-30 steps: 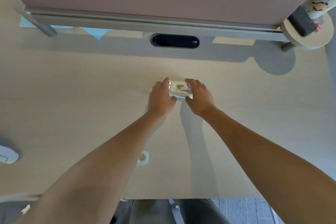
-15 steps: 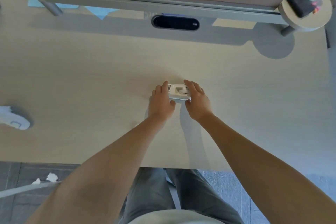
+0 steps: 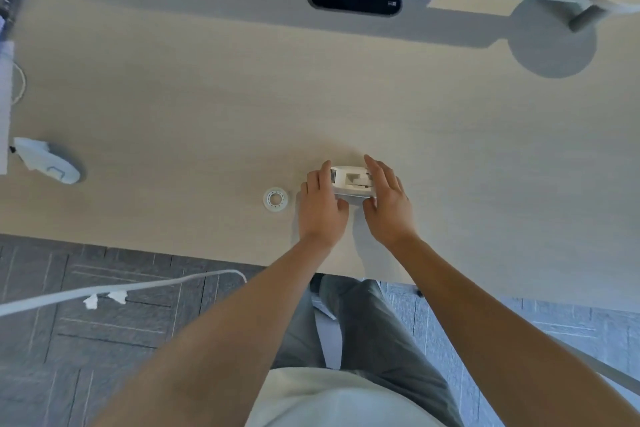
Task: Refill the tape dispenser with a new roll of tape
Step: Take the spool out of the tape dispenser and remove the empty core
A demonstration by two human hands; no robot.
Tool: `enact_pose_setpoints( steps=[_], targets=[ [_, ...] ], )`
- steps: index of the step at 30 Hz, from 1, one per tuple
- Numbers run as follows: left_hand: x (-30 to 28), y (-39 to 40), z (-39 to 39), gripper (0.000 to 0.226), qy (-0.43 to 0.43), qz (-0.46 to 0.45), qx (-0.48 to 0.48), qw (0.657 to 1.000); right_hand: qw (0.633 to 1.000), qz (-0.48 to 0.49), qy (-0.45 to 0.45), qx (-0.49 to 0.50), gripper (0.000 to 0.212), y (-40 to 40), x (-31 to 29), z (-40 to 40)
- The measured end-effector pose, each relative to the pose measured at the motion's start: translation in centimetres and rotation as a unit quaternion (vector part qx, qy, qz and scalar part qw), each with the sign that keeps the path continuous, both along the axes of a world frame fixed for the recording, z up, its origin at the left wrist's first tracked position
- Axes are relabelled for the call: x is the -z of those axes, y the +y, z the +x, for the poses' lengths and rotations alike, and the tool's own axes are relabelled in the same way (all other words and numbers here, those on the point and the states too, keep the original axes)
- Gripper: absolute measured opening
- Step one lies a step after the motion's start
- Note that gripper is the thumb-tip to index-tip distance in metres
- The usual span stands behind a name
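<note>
- Bracketing the tape dispenser (image 3: pixel 352 183) from both sides, your two hands sit at the centre of the frame, a little below the middle of the tabletop (image 3: pixel 450 135).
- Your left hand (image 3: pixel 321 206) presses against the dispenser's left end, its fingers (image 3: pixel 325 172) laid along that side and the thumb tucked under the near edge; it looks closed on the body, though how firmly I cannot tell.
- Your right hand (image 3: pixel 388 201) covers the right end with its fingers (image 3: pixel 375 168) spread apart over the top, thumb at the near corner; it looks more like a steadying touch than a clamp.
- The new roll of tape (image 3: pixel 275 199) lies flat on the tabletop just left of your left hand, apart from it and untouched.
- The dispenser's open top shows a hollow; whether an old core sits inside is too small to tell.
- Risk one: the light plastic body may skid or tip as you pry it, since only one hand truly grips it.
- Risk two: your left wrist is near the roll, so a sideways move could nudge it towards the near tabletop edge.
- Risk three: the cutter end is not clear from here, so sliding fingers could meet the blade.
</note>
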State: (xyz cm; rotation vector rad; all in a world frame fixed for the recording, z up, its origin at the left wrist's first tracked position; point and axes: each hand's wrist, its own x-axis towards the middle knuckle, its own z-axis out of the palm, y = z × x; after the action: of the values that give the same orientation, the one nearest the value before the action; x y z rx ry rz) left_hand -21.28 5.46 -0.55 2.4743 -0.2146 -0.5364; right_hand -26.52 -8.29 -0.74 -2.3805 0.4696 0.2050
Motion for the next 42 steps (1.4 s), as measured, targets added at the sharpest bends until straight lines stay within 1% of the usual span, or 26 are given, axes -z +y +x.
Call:
enact_pose_setpoints(
  steps=[3,6,10,14,19,21,24,27,30,32,35,37,39,42],
  targets=[
    [0.8,0.8,-0.5,0.074,-0.026,-0.014,0.000,1.000,1.000,0.001,-0.029,0.000,0.083,0.2,0.7,-0.6],
    [1.8,1.4,-0.6,0.073,-0.054,-0.027,0.006,0.998,0.998,0.008,-0.059,0.024,0.085,0.7,1.7,-0.9],
    [3.3,1.7,-1.1,0.074,-0.117,-0.020,0.016,0.993,0.992,0.020,-0.106,0.059,0.085,1.7,3.6,-1.4],
    [4.9,1.7,-1.7,0.072,-0.177,-0.037,0.014,0.983,0.985,0.012,-0.142,0.096,0.084,2.3,4.6,-1.7],
    [6.2,2.0,-1.9,0.072,-0.199,-0.059,0.013,0.978,0.976,0.008,-0.195,0.093,0.082,2.7,5.3,-2.0],
    [6.7,2.1,-2.0,0.073,-0.206,-0.066,0.016,0.976,0.976,-0.001,-0.202,0.086,0.082,2.8,5.6,-2.2],
    [7.4,2.6,-2.4,0.078,-0.225,-0.074,0.033,0.971,0.976,-0.023,-0.206,0.069,0.083,2.7,6.1,-2.6],
    [8.0,3.5,-2.7,0.087,-0.238,-0.075,0.054,0.967,0.977,-0.003,-0.203,0.059,0.082,2.5,6.9,-2.8],
    [8.6,4.2,-3.5,0.100,-0.267,-0.093,0.072,0.957,0.973,-0.027,-0.227,0.037,0.080,2.5,7.5,-3.7],
    [8.9,4.4,-4.5,0.101,-0.299,-0.066,0.088,0.948,0.971,-0.039,-0.235,0.024,0.079,2.5,7.5,-4.2],
    [9.1,4.7,-6.2,0.087,-0.335,0.007,0.110,0.936,0.972,-0.035,-0.230,0.024,0.079,2.8,7.2,-4.8],
    [9.1,4.9,-6.7,0.080,-0.341,0.023,0.108,0.934,0.970,-0.028,-0.238,0.029,0.079,3.2,7.1,-5.1],
    [9.0,5.0,-6.5,0.078,-0.347,0.021,0.104,0.932,0.960,-0.020,-0.275,0.049,0.072,3.3,7.0,-5.3],
    [8.9,5.0,-6.5,0.078,-0.347,0.014,0.103,0.932,0.924,-0.044,-0.368,0.091,0.047,3.0,6.9,-5.3]
  ],
)
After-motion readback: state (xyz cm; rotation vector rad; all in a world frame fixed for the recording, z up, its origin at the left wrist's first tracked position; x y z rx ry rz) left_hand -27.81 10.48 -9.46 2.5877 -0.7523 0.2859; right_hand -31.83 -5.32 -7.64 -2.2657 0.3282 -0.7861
